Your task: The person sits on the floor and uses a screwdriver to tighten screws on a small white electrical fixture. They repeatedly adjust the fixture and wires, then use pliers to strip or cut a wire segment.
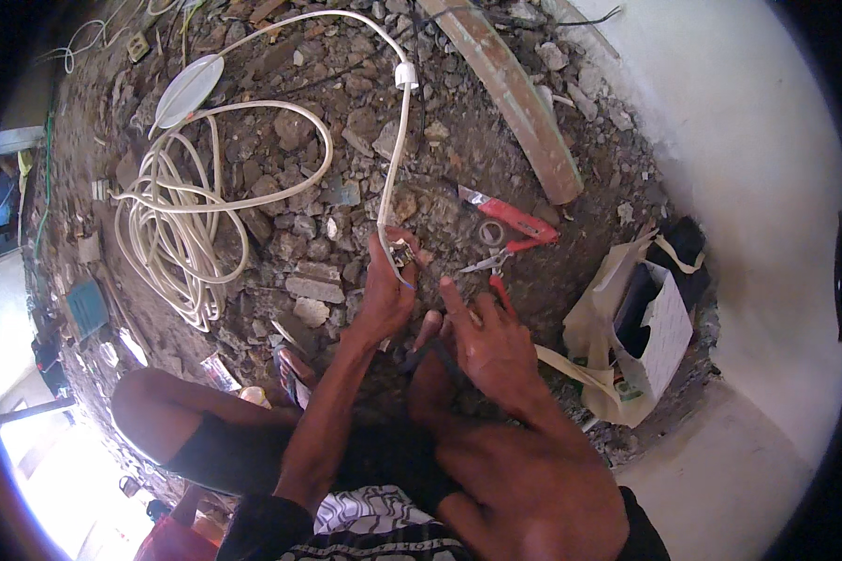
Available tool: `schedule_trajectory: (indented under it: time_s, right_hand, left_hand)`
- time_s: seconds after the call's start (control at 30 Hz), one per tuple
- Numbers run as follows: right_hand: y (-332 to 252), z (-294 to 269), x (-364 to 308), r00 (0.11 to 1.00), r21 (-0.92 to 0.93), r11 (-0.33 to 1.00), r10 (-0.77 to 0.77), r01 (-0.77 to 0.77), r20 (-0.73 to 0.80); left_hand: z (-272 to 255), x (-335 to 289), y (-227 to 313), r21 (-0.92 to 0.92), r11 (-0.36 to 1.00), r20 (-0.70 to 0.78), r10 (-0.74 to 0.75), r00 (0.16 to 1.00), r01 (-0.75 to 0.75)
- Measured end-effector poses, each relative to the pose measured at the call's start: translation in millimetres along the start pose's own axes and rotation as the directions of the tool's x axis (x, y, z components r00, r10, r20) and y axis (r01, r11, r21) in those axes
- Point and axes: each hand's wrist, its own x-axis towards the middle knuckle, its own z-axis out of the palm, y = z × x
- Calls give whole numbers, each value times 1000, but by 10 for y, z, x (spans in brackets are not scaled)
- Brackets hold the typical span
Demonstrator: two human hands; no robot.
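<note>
My left hand (387,292) is closed around a small electrical fitting with brass-coloured metal contacts (401,251). A white cable (392,178) runs down to it, with a white plastic cap (405,76) threaded on higher up. Just to the right, my right hand (491,348) has its index finger reaching forward and the other fingers curled. Something pale shows between those fingers, too small to make out. Close beyond it lie red-handled pliers (498,261), a red utility knife (510,215) and a dark roll of tape (491,232).
Rubble and broken stones (313,285) cover the ground. At left lie a loose coil of white cable (173,238) and a white oval disc (189,91). A long wooden board (510,93) lies far right. A paper bag with a white box (660,332) stands by the wall (748,187).
</note>
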Motion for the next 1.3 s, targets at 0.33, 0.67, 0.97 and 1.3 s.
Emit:
schedule_trajectory:
  time_s: [0.33, 0.67, 0.97, 1.3]
  right_hand:
    - [-43, 100, -34, 986, 116, 987, 97, -113, 132]
    - [29, 101, -34, 975, 240, 959, 104, -151, 195]
    - [117, 146, -31, 984, 397, 906, 94, -147, 150]
    - [160, 120, 36, 987, 599, 785, 98, -157, 129]
  left_hand:
    - [37, 5, -105, 157, 985, -8, 70, 998, -68]
    - [66, 1, -141, 154, 983, -2, 101, 995, -99]
    - [57, 18, -136, 118, 988, 4, 102, 995, -102]
    - [67, 28, -15, 108, 986, -32, 130, 991, -126]
